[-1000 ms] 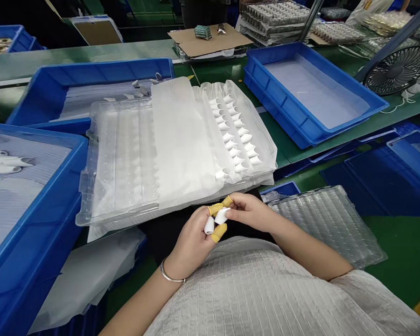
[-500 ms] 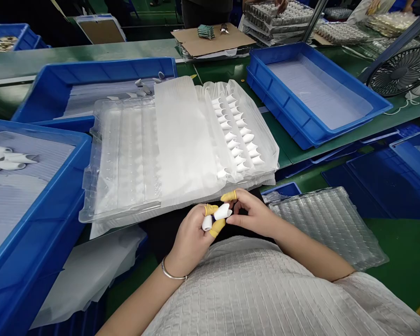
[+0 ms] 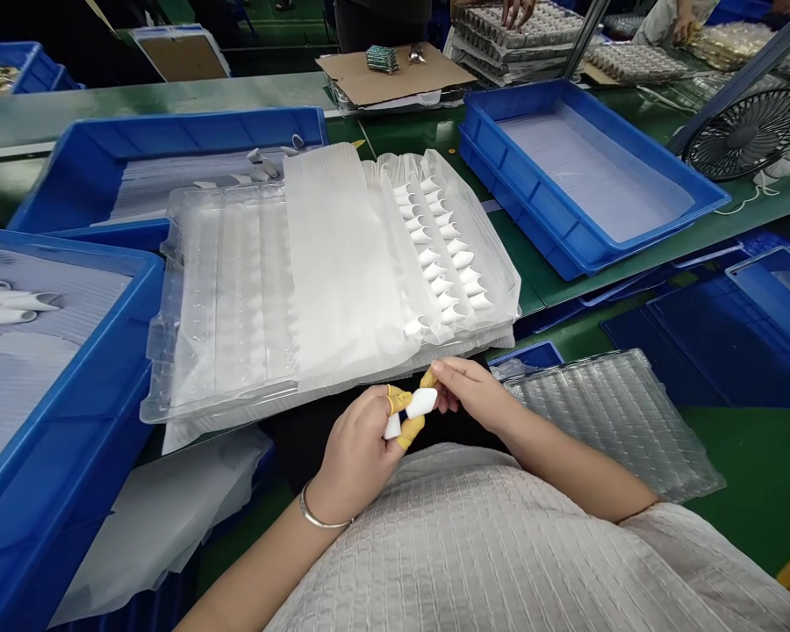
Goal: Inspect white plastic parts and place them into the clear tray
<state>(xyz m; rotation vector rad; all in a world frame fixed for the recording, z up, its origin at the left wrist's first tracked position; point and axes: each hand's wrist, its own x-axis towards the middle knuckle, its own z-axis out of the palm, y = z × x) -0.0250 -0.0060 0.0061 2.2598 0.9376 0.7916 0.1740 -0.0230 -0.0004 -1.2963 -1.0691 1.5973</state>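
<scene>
My left hand (image 3: 369, 430), with yellow finger cots on thumb and finger, is closed around a small white hollow piece (image 3: 422, 403) in front of my body. A second white piece (image 3: 392, 427) shows lower down in the same grip. My right hand (image 3: 464, 386) is closed, its thumb and yellow-covered fingertip pinched at the upper right end of the first piece; its other fingers curl behind. Just beyond my hands lies a clear plastic tray (image 3: 224, 386) under white tissue sheets (image 3: 342, 263). Rows of similar white pieces (image 3: 434, 254) stand in its right part.
Blue bins (image 3: 105, 351) with loose white pieces stand left and behind. A paper-lined blue bin (image 3: 566, 254) is at right, near a black fan (image 3: 747, 136). An unfilled clear tray (image 3: 619, 421) lies lower right. Co-workers' hands (image 3: 517, 10) show at the back.
The white piece has turned in my fingers: its notched open end showed before, now its smooth side. My right fingers have drawn together at its end. The view has shifted slightly.
</scene>
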